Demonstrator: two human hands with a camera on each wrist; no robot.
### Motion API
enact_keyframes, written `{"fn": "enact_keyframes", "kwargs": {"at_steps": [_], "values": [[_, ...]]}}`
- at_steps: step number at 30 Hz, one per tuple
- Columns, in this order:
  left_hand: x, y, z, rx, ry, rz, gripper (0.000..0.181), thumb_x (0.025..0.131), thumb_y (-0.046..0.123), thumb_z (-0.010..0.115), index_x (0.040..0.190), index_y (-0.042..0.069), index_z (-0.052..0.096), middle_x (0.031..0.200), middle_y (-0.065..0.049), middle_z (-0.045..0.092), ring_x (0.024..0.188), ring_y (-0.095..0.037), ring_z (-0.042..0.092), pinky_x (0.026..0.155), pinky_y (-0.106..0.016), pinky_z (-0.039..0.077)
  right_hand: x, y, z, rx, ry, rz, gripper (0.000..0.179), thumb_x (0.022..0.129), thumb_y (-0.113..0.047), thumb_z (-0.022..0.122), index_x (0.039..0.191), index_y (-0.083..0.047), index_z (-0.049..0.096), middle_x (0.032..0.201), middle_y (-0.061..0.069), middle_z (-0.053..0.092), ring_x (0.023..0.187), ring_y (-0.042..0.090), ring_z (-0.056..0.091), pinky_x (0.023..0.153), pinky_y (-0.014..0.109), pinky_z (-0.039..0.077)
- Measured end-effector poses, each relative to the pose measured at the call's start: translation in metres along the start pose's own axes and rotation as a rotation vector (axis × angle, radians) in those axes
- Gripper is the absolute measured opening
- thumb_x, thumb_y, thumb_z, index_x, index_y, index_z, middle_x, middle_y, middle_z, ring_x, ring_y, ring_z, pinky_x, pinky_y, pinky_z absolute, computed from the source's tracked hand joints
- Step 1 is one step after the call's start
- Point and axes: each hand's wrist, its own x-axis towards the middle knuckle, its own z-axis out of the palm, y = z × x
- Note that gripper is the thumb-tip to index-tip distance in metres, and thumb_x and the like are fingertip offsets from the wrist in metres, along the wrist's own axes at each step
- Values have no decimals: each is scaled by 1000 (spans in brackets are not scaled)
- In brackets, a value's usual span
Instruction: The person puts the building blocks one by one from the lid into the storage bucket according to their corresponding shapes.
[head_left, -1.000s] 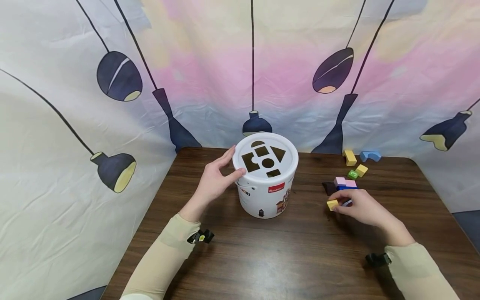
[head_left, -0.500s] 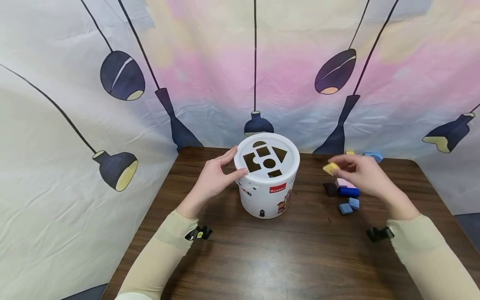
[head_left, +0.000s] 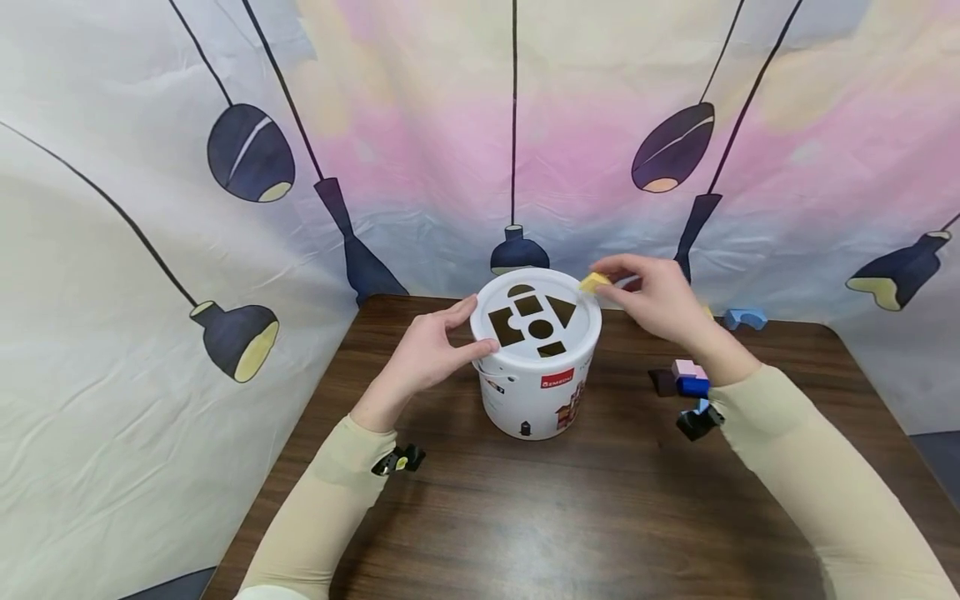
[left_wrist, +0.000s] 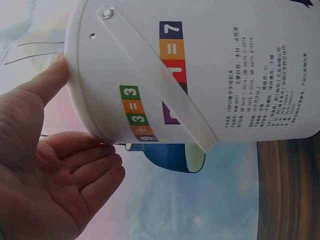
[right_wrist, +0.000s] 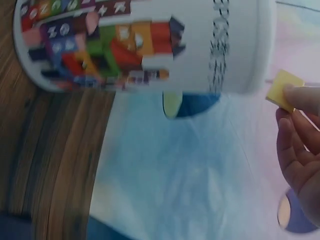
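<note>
A white plastic bucket (head_left: pixel 517 404) stands upright on the table, its white lid (head_left: pixel 491 296) cut with several shaped holes. My left hand (head_left: pixel 431 350) rests against the left side of the lid's rim. Its thumb lies on the near edge and its fingers reach round the far edge, fairly straight; the left wrist view shows these fingers (left_wrist: pixel 92 167) beside the rim. My right hand (head_left: pixel 660 300) pinches a small yellow block (head_left: pixel 594 282) between thumb and fingers, at the lid's right rim. In the right wrist view the yellow block (right_wrist: pixel 285 90) looks flat and square-edged, just off the rim.
Right of the bucket lie a dark brown block (head_left: pixel 663 382), a pink block (head_left: pixel 683 369) and a blue cylinder (head_left: pixel 693 387). A light blue arch block (head_left: pixel 746 318) sits near the table's back edge. My right forearm hides other blocks. A printed cloth hangs behind.
My right hand has carried the yellow block up and leftward from the right of the table to the lid's right rim. The left hand stays on the bucket.
</note>
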Motion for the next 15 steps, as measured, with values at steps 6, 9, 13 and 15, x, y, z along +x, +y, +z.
{"fn": "enact_keyframes", "kwargs": {"at_steps": [6, 9, 13, 15], "values": [[1, 0, -2, 27, 2, -8, 87, 90, 57, 83, 159, 16, 51, 162, 7, 49, 152, -17, 42, 120, -44, 40, 28, -18, 29, 57, -48, -49, 25, 99, -15, 80, 123, -9, 79, 115, 8, 77, 105, 25, 71, 89, 45, 60], [2, 2, -4, 39, -1, -15, 88, 89, 58, 84, 159, 16, 52, 161, 6, 50, 151, -19, 44, 118, -47, 41, 39, -25, 41, 47, -84, -85, 25, 99, -14, 80, 123, -8, 79, 118, 8, 76, 104, 24, 71, 87, 44, 60], [2, 5, -7, 44, -10, -19, 88, 88, 57, 85, 158, 14, 53, 160, 4, 52, 150, -22, 45, 117, -48, 43, 50, -30, 51, 38, -126, -112, 26, 100, -13, 78, 125, -8, 79, 121, 8, 76, 106, 24, 70, 88, 43, 60], [3, 6, -7, 42, -15, -19, 88, 88, 57, 85, 158, 14, 53, 160, 4, 52, 150, -22, 45, 117, -48, 43, 54, -33, 54, 40, -138, -111, 26, 101, -11, 77, 126, -7, 78, 122, 8, 75, 107, 24, 70, 90, 43, 59]]}}
